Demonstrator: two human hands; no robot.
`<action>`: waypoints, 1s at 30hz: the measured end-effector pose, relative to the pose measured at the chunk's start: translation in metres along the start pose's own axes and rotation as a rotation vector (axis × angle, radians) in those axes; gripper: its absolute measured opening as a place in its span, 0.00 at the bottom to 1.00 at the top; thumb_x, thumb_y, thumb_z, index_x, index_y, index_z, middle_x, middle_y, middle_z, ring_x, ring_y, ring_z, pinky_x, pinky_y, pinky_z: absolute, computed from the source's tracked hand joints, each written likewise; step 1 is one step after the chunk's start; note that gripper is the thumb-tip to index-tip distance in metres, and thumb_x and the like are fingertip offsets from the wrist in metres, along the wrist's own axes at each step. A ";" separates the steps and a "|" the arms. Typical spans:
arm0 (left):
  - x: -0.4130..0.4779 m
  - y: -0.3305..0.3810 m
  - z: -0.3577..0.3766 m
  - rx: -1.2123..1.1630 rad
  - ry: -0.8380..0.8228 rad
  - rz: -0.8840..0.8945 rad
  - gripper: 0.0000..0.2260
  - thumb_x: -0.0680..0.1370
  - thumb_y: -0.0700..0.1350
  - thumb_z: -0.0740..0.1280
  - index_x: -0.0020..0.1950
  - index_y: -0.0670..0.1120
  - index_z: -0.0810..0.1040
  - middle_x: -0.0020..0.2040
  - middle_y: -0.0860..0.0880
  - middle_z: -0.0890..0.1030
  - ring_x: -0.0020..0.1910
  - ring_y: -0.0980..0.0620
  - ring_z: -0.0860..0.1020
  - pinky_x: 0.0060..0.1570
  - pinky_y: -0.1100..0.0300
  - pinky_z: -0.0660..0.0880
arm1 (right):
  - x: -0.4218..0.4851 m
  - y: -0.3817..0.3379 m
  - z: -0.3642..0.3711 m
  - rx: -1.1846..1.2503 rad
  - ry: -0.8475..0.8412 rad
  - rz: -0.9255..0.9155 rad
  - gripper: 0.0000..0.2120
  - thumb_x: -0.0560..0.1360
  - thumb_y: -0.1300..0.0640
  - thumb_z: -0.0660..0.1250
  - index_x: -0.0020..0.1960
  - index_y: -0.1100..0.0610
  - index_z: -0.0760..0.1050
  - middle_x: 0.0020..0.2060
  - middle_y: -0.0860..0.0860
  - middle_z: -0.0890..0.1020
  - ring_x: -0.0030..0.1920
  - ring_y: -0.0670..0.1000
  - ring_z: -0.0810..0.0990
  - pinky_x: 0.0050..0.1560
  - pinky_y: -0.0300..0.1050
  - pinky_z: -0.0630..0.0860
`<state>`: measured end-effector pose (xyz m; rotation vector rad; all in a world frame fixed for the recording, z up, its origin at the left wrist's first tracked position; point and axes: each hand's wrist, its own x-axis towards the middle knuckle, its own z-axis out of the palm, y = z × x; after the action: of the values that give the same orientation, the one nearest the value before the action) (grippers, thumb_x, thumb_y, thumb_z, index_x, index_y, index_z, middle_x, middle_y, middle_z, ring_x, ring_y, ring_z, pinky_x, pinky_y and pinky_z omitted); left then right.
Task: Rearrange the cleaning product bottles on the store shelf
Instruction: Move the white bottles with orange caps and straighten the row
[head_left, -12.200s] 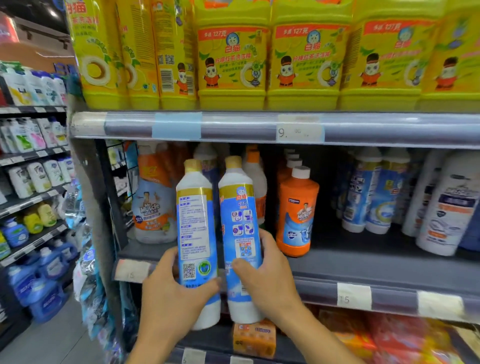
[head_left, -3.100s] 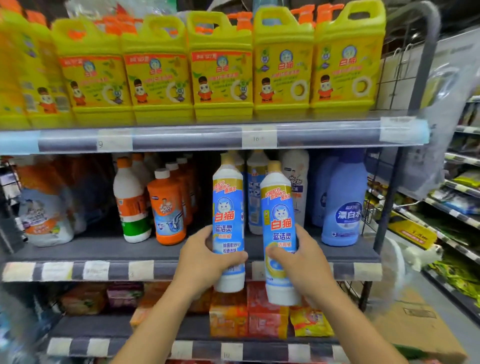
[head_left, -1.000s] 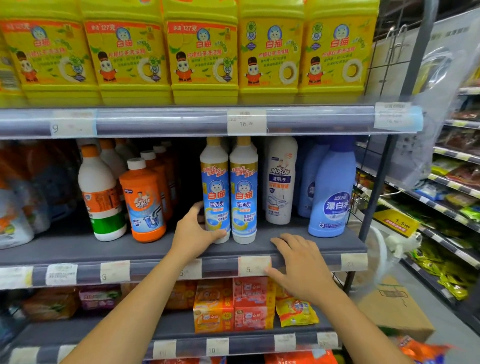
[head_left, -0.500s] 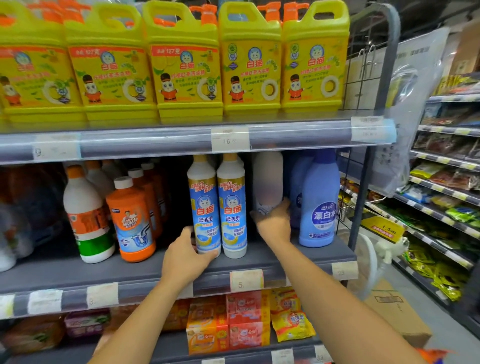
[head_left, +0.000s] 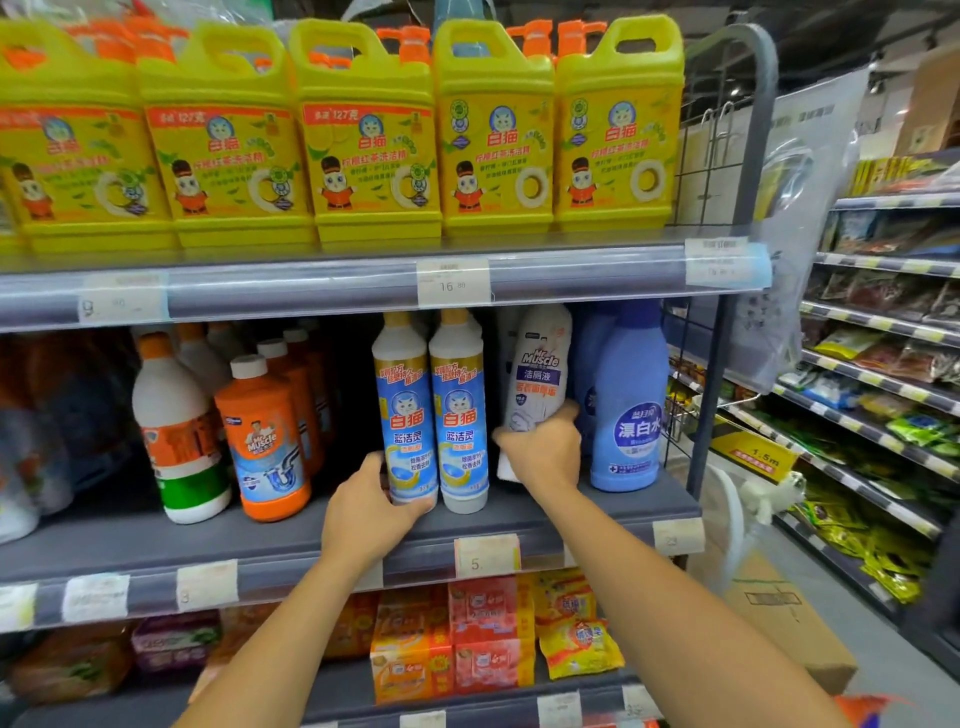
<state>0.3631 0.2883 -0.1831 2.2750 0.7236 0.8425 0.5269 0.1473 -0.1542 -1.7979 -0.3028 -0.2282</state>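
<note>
Two tall blue-labelled white bottles stand side by side at the middle shelf's (head_left: 291, 545) front. My left hand (head_left: 371, 512) grips the base of the left blue bottle (head_left: 404, 410); the right blue bottle (head_left: 460, 415) touches it. My right hand (head_left: 543, 452) grips the lower part of a white Mr Muscle bottle (head_left: 537, 369), which tilts to the right. A blue bleach bottle (head_left: 628, 410) stands just right of it.
Orange drain-cleaner bottles (head_left: 265, 436) and a white bottle with a green band (head_left: 179, 431) stand left on the same shelf. Yellow detergent jugs (head_left: 374, 140) fill the shelf above. Packets (head_left: 483, 634) lie on the shelf below. A cardboard box (head_left: 779, 613) sits on the floor at right.
Half a second ago the white Mr Muscle bottle stood with its back to me; my right hand has turned its label forward and tilted it. My left hand stays on the left blue bottle.
</note>
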 end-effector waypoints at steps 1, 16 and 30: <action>-0.001 0.000 0.000 0.003 0.001 0.006 0.30 0.64 0.56 0.78 0.61 0.52 0.72 0.54 0.53 0.83 0.47 0.55 0.81 0.47 0.56 0.79 | -0.005 -0.004 -0.008 -0.001 -0.016 0.020 0.33 0.58 0.51 0.78 0.55 0.56 0.63 0.45 0.53 0.77 0.41 0.54 0.77 0.38 0.46 0.74; -0.090 0.107 0.036 -0.009 0.243 0.480 0.10 0.71 0.43 0.70 0.50 0.45 0.75 0.44 0.53 0.72 0.41 0.55 0.72 0.41 0.69 0.67 | -0.102 0.025 -0.161 -0.015 -0.139 -0.154 0.36 0.58 0.47 0.77 0.58 0.40 0.59 0.42 0.37 0.77 0.38 0.36 0.78 0.30 0.32 0.71; -0.039 0.158 0.108 -0.103 0.054 0.042 0.33 0.71 0.48 0.75 0.72 0.44 0.65 0.67 0.42 0.72 0.65 0.44 0.72 0.61 0.53 0.70 | -0.109 0.059 -0.224 -0.005 -0.063 -0.161 0.40 0.58 0.49 0.79 0.61 0.35 0.57 0.45 0.35 0.75 0.42 0.37 0.78 0.29 0.33 0.74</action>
<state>0.4580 0.1199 -0.1561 2.1898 0.6435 0.9428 0.4440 -0.0931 -0.1882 -1.7900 -0.4931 -0.2856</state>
